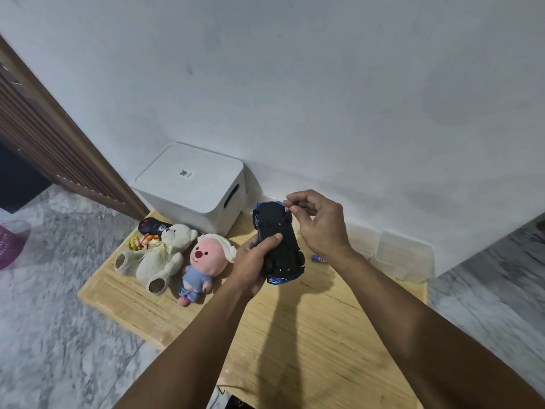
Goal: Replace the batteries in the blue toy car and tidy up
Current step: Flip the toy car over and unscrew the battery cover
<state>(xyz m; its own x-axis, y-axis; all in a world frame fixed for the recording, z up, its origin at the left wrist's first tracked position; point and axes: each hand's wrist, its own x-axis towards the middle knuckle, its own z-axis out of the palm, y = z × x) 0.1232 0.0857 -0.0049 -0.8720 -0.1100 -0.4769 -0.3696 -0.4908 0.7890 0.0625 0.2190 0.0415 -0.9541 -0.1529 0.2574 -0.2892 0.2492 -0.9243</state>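
The left hand [250,262] is gripping the blue toy car [277,240] from the side, its fingers curled round the body and its thumb pressing on the black underside, which is facing up toward the camera. The car is being held in the air above the wooden table [295,335], its wheels showing near the lower end and its blue shell showing only along the edges. The right hand [320,224] is hovering at the car's far end with its fingers curled and its thumb and forefinger pinched together close to the edge of the underside; whether they are holding anything small is too hard to tell. Just beside the right wrist, a small blue and white item [318,258] is lying on the table, too blurred to name. To the left of the hands, a pink plush toy [200,267] and a cream teddy bear [159,255] are lying side by side, with a small doll [141,242] and a black object [153,226] behind the bear. A white lidded storage box [191,184] is sitting at the back against the wall, and clear plastic containers [404,258] are standing at the table's right edge.
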